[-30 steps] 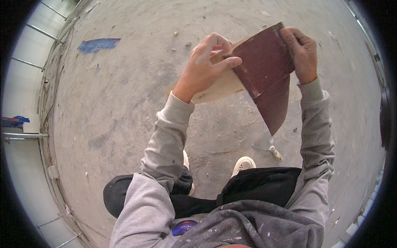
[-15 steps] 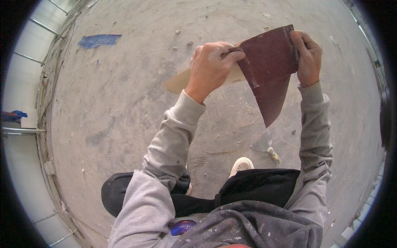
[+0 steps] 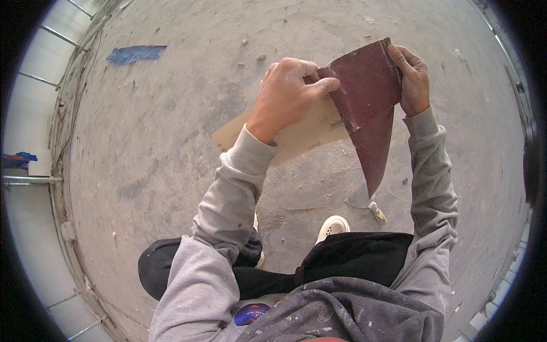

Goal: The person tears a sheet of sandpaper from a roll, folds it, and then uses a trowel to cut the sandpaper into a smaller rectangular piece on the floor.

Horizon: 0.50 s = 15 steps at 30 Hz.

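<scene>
A dark red-brown sheet of sandpaper [image 3: 369, 80] hangs between my two hands above the floor. My left hand [image 3: 292, 94] pinches its left edge between thumb and fingers. At the far right edge, my right hand [image 3: 411, 80] grips it with the thumb on the near face. One part of the sheet dangles to a point below. The tan paper backing [image 3: 310, 134] stretches out to the left, beneath and behind my left hand. My left fingertips are partly hidden by the hand itself.
A putty knife [image 3: 373, 210] lies on the dusty concrete floor [image 3: 171, 165], just beyond my light shoe [image 3: 333, 227]. A blue scrap [image 3: 137, 55] lies at the far left. Metal bars and a pale wall [image 3: 34, 119] run along the left side.
Both hands have shifted slightly left and nearer with the sandpaper. Its dangling point has dropped lower, and more of the tan backing shows beneath my left hand.
</scene>
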Available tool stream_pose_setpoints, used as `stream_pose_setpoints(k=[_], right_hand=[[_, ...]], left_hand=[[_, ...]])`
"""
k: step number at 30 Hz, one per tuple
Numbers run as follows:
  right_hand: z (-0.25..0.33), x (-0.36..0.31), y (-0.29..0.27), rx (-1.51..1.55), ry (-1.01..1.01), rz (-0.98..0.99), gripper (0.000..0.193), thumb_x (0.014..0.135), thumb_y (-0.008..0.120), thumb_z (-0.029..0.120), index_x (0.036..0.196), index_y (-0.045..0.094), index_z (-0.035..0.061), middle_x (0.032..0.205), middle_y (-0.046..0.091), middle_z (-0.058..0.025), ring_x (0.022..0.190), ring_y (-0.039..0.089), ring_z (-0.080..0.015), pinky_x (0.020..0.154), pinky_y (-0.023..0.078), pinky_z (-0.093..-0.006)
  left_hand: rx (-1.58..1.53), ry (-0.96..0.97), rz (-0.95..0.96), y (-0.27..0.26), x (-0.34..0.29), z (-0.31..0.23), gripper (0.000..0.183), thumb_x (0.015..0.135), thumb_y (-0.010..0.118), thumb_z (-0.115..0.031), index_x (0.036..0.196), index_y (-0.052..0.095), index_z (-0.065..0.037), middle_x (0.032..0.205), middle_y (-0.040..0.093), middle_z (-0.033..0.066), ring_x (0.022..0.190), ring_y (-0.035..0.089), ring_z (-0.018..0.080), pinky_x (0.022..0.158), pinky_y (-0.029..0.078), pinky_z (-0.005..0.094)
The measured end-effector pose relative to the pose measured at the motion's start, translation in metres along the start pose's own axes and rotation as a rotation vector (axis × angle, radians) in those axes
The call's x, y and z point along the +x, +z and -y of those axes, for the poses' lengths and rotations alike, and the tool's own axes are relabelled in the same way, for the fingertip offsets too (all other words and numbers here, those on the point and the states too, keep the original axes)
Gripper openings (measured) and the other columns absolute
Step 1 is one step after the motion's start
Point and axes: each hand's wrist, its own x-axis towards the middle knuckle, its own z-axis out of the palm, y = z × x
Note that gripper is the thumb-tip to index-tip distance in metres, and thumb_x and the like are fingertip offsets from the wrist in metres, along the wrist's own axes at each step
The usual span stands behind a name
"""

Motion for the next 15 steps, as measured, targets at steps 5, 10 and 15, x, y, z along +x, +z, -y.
stream_pose_setpoints(k=[5, 10, 15], right_hand=[[0.000, -0.003, 0.008, -0.158, -0.055, -0.090, 0.022, 0.091, 0.066, 0.020, 0.095, 0.071, -0.0015, 0.080, 0.070, -0.0060, 0.067, 0.063, -0.0111, 0.060, 0.050, -0.0237], [0.002, -0.007, 0.014, -0.220, -0.112, -0.136, 0.023, 0.091, 0.066, 0.019, 0.096, 0.071, -0.0028, 0.081, 0.070, -0.0066, 0.069, 0.062, -0.0116, 0.062, 0.050, -0.0242], [-0.002, -0.006, 0.011, -0.223, -0.156, -0.082, 0.023, 0.092, 0.064, 0.018, 0.098, 0.071, -0.0034, 0.082, 0.070, -0.0062, 0.071, 0.061, -0.0113, 0.064, 0.050, -0.0253]], left_hand=[[0.046, -0.121, -0.048, 0.004, -0.002, 0.008, 0.029, 0.078, 0.074, -0.024, 0.073, 0.072, 0.004, 0.050, 0.053, 0.0045, 0.047, 0.044, 0.0095, 0.045, 0.035, 0.0276], [0.095, -0.124, -0.034, 0.002, 0.000, 0.012, 0.026, 0.076, 0.076, -0.026, 0.071, 0.073, 0.000, 0.050, 0.053, 0.0037, 0.048, 0.043, 0.0100, 0.046, 0.034, 0.0286], [0.044, -0.062, 0.003, -0.003, 0.004, 0.020, 0.024, 0.076, 0.076, -0.025, 0.072, 0.074, -0.002, 0.056, 0.057, 0.0037, 0.050, 0.046, 0.0104, 0.047, 0.035, 0.0283]])
